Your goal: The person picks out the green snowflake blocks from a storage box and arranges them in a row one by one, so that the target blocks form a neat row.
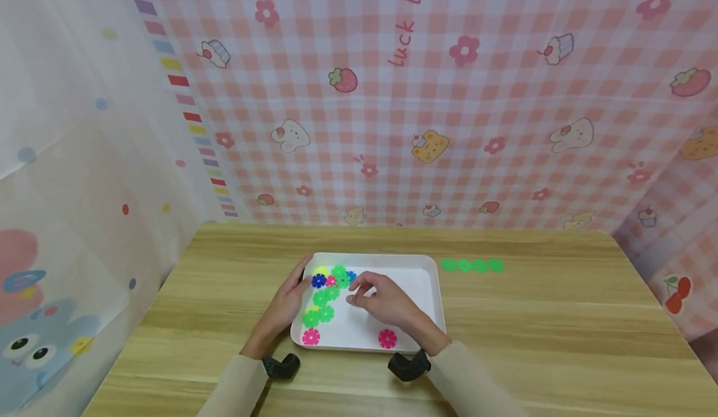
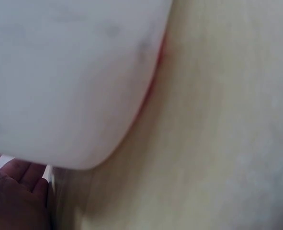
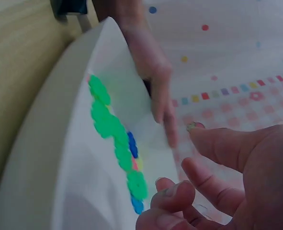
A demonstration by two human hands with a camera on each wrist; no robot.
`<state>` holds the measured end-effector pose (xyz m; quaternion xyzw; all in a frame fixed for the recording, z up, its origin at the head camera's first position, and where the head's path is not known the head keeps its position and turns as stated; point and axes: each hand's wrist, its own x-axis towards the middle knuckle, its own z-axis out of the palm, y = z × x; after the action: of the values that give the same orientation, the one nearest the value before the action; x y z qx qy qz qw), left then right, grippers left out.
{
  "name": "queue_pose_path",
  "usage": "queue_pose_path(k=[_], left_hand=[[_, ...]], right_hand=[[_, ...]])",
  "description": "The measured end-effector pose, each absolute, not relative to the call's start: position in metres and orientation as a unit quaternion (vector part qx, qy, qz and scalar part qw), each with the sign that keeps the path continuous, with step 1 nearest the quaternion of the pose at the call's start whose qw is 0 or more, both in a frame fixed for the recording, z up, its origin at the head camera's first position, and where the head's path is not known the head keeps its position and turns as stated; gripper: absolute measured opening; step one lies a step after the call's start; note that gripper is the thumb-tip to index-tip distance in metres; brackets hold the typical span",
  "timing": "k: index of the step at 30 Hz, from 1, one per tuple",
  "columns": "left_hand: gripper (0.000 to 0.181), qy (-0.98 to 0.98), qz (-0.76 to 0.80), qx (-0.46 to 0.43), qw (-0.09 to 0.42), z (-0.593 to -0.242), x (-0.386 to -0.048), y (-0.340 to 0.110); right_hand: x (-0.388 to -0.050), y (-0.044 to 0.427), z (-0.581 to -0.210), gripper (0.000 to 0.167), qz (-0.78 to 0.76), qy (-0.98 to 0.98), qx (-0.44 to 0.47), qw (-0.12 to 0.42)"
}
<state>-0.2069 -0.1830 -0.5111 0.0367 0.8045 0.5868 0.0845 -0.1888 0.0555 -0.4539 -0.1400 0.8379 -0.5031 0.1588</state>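
Note:
A white tray (image 1: 364,344) holds green, pink, blue and yellow notched discs, mostly clustered on its left side. My left hand (image 1: 288,301) grips the tray's left edge, with the thumb at the rim; in the left wrist view part of this hand (image 2: 19,191) shows beside the tray (image 2: 69,86). Over the middle of the tray is my right hand (image 1: 389,305), thumb and fingers bent and apart, holding nothing. The right wrist view shows its fingers (image 3: 213,148) near the green discs (image 3: 122,155) without touching them.
Four green discs (image 1: 472,265) lie in a row on the wooden table (image 1: 538,317), beyond the tray's right side. A pink checked cloth (image 1: 392,111) hangs behind the table, and a pale printed cloth (image 1: 73,124) hangs at the left.

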Motion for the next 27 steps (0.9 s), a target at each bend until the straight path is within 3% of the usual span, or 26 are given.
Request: queue_pose_path(k=[13,27], left_hand=[[0.050,0.796,0.597,0.047,0.091,-0.511,-0.207,-0.184],[0.051,0.789,0.604,0.050,0.096,-0.510,-0.206,-0.184]], right_hand=[[-0.184,0.018,-0.469,0.027,-0.496,0.827,-0.132,0.228],[-0.183,0.002,-0.484,0.023,-0.447,0.872,-0.117,0.163]])
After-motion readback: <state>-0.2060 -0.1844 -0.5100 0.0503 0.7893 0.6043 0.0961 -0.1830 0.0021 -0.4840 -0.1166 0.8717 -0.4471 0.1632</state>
